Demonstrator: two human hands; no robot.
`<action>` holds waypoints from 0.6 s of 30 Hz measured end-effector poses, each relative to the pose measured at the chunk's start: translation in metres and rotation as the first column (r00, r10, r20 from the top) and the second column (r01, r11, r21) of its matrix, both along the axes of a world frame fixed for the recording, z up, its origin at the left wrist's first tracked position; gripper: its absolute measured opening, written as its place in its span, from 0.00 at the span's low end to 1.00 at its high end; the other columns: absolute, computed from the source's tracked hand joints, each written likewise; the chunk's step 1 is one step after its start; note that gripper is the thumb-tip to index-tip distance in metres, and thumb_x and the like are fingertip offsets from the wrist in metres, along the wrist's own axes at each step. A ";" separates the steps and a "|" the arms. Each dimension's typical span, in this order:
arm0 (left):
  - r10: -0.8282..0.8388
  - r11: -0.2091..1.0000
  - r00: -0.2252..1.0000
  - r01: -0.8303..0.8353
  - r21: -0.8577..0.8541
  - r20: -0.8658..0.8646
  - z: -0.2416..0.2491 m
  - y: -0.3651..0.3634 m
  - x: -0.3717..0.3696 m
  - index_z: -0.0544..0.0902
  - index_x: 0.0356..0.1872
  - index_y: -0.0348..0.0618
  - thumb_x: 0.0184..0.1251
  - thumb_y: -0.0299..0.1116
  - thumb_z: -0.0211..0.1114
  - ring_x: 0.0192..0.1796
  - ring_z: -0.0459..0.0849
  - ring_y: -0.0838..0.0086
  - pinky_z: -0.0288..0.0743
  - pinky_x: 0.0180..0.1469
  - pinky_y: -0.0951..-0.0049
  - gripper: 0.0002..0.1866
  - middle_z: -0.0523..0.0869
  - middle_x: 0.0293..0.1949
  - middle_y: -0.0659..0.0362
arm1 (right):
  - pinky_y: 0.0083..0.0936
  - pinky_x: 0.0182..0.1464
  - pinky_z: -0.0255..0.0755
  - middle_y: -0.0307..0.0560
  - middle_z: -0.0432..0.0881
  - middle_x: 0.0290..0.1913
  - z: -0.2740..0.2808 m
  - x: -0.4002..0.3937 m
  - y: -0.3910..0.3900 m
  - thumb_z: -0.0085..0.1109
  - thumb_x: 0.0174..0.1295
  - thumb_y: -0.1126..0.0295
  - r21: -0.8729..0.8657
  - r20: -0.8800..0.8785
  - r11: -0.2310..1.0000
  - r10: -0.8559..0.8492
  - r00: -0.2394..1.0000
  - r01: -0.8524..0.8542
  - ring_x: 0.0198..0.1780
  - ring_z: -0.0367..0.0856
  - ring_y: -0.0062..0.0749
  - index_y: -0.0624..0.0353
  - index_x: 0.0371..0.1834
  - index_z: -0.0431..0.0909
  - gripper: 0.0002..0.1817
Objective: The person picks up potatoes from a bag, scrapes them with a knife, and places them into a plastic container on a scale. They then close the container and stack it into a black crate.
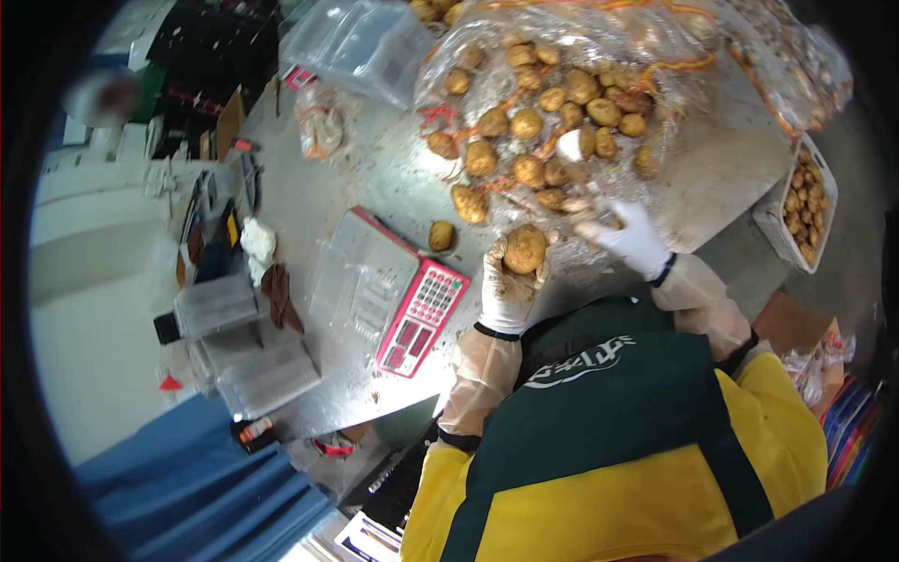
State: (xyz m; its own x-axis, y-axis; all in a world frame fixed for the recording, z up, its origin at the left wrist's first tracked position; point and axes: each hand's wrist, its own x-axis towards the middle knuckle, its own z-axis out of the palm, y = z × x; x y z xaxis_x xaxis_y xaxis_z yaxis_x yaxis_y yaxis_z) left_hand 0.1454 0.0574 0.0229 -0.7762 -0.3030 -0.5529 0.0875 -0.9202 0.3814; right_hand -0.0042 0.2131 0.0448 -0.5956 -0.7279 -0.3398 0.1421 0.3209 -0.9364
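Note:
A large round potato rests in my left hand, its gloved fingers curled around it. The white glove on that hand is stained brown. My right hand, in a cleaner white glove, is a little to the right, its thumb and fingers apart and slightly blurred. It reaches over the near edge of a clear plastic bag, and no potato shows in its grip. Many loose potatoes lie on the opened bag beyond both hands. One single potato sits on the metal table beside the scale.
A red-edged digital scale stands left of my left hand on the metal table. Clear plastic bins are at the back, with more containers at left. A white crate of potatoes stands at right.

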 end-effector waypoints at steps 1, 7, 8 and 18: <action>0.015 0.998 0.996 -0.009 -0.061 0.093 -0.006 0.007 -0.006 0.74 0.55 0.42 0.66 0.55 0.55 0.31 0.79 0.68 0.72 0.27 0.74 0.28 0.82 0.46 0.50 | 0.22 0.49 0.73 0.43 0.84 0.45 -0.005 0.007 -0.006 0.68 0.57 0.66 -0.035 -0.226 0.999 0.016 0.974 -0.025 0.44 0.78 0.20 0.64 0.51 0.79 0.21; -0.479 0.706 0.871 0.454 -0.543 0.105 -0.016 0.042 -0.040 0.64 0.65 0.41 0.75 0.50 0.47 0.45 0.82 0.70 0.78 0.40 0.71 0.27 0.79 0.51 0.52 | 0.20 0.33 0.75 0.40 0.81 0.39 -0.033 0.007 0.010 0.72 0.53 0.64 -0.264 0.106 0.964 0.006 0.994 0.023 0.38 0.77 0.16 0.61 0.57 0.73 0.29; -0.576 0.688 0.817 0.504 -0.522 0.029 -0.009 0.045 -0.047 0.59 0.68 0.39 0.76 0.44 0.48 0.48 0.83 0.68 0.78 0.46 0.71 0.26 0.78 0.55 0.50 | 0.19 0.25 0.70 0.38 0.80 0.35 -0.013 -0.005 0.026 0.70 0.55 0.63 -0.103 0.263 0.993 -0.025 0.964 0.054 0.32 0.75 0.16 0.59 0.56 0.74 0.27; -0.481 0.612 0.811 0.583 -0.535 0.333 -0.040 0.038 -0.028 0.77 0.50 0.32 0.75 0.34 0.53 0.41 0.84 0.67 0.80 0.44 0.68 0.14 0.84 0.44 0.52 | 0.10 0.12 0.57 0.41 0.80 0.36 -0.055 -0.124 0.298 0.53 0.65 0.45 -0.382 0.771 0.076 -0.523 0.363 0.921 0.17 0.70 0.16 0.51 0.56 0.72 0.25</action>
